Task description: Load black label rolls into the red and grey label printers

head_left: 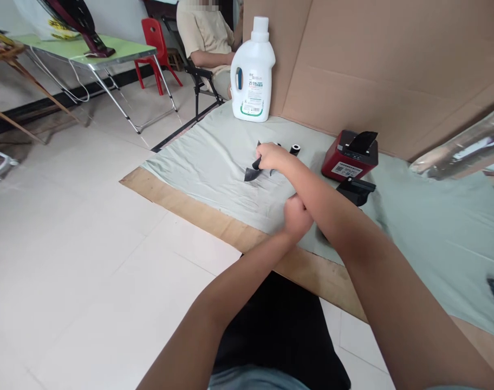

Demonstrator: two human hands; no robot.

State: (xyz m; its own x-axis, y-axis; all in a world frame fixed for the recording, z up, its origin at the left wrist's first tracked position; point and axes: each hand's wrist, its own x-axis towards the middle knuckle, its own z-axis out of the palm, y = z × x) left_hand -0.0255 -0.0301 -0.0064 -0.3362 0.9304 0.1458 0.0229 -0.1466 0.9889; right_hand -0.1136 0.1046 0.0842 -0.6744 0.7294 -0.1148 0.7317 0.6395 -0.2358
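My right hand (pixel 273 156) reaches over to the left across the table, fingers closed on a black curved piece (pixel 253 173) that looks like a strip or film. Just beyond it lies a small black roll (pixel 295 149) with a white core. Below my right forearm, my left hand (pixel 298 216) is closed in a fist; what it holds, if anything, is hidden. A red box-shaped device (pixel 348 157), with a white label and a black piece sticking up from its top, stands right of my hands. Nearer me is a black angular part (pixel 356 189), partly hidden by my right forearm.
A white detergent bottle (pixel 253 76) stands at the back of the cloth-covered table (pixel 206 162), before a cardboard panel (pixel 372 65). A shiny clear-wrapped roll (pixel 462 146) lies at right. A seated person (pixel 208 38), a green folding table (pixel 125 47) and a red chair (pixel 153 35) are behind.
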